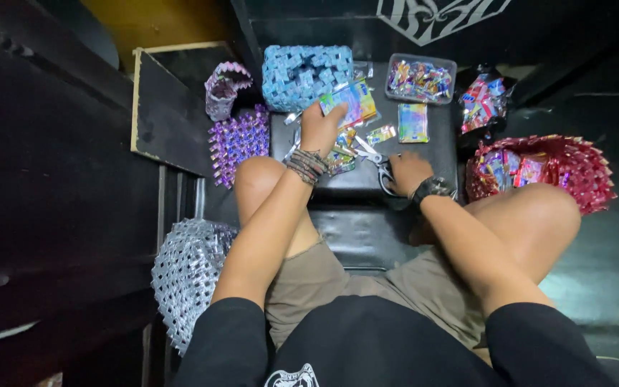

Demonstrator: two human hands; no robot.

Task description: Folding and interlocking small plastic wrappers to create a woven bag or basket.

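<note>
Wrappers lie scattered over a black padded bench (367,183) in the head view, the only view given. The left hand (320,127) reaches toward the bench's far edge, its fingers closed on a shiny rainbow-coloured wrapper (352,102) — a flat rectangle with blue, pink and yellow bands. The right hand (408,172) rests nearer the middle of the bench with its fingers curled down onto the dark handles of scissors (375,159), whose blades point toward the left hand.

Between the two hands lies a loose heap of small crumpled wrappers (342,154). A flat green-and-pink sachet (413,122) lies near the far right corner. At the far edge stands a blue woven box (307,74), and beside it a clear plastic tray (420,78) filled with bright folded wrappers. Off the right edge sit a dark bag of wrappers (483,100) and a red woven basket (542,170) holding more packets. Off the left edge lie a purple woven panel (238,140), a small purple woven basket (223,89) and — nearer the person — a silver woven piece (188,276).
</note>
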